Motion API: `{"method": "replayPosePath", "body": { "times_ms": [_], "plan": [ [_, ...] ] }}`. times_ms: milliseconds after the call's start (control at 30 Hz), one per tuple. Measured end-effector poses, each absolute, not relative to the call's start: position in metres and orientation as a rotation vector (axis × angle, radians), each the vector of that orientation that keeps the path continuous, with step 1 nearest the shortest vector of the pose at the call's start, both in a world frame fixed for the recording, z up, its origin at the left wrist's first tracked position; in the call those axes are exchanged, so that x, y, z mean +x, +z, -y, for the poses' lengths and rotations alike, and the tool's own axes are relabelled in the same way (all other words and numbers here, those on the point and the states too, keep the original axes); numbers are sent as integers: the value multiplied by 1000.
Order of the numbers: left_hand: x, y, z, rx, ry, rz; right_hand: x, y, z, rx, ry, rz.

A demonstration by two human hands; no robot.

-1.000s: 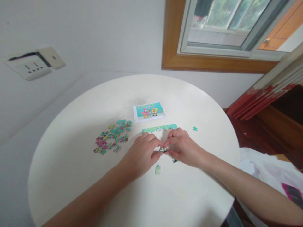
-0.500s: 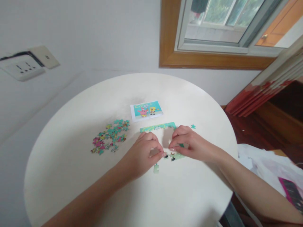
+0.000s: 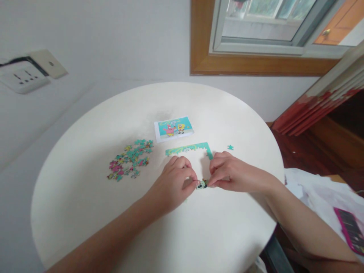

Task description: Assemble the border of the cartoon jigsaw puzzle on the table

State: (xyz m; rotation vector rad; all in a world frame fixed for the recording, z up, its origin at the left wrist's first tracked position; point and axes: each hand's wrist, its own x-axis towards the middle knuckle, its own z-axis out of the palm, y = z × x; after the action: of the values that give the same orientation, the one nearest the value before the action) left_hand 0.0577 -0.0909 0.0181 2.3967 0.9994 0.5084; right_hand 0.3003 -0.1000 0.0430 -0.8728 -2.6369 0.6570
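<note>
Several jigsaw puzzle pieces (image 3: 202,184) with pale green and black marks lie between my two hands, side by side at the near edge of a partly joined puzzle border (image 3: 187,148). My left hand (image 3: 174,182) pinches the left end of this short row between thumb and forefinger. From the other side, my right hand (image 3: 234,172) has its thumb and fingertips closed on the row's right end. The border's teal top strip and upper right corner show beyond the hands. My right hand hides most of its right side, and my left hand covers the left part.
A heap of loose puzzle pieces (image 3: 129,159) lies left of the hands. Behind the border is a reference picture card (image 3: 174,129) with two cartoon figures. One teal piece (image 3: 230,147) sits apart at right. The round white table (image 3: 85,212) stands against the wall.
The gap between the two near-edge pieces has closed, and they now sit together. My right hand has shifted slightly right. The whole view has tilted a little.
</note>
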Motion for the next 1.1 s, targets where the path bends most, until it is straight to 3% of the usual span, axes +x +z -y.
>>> {"method": "replayPosePath", "body": {
  "times_ms": [1100],
  "plan": [
    [60,17,96,2486,389,-990,302,45,99,-888,679,2651]
  ]
}}
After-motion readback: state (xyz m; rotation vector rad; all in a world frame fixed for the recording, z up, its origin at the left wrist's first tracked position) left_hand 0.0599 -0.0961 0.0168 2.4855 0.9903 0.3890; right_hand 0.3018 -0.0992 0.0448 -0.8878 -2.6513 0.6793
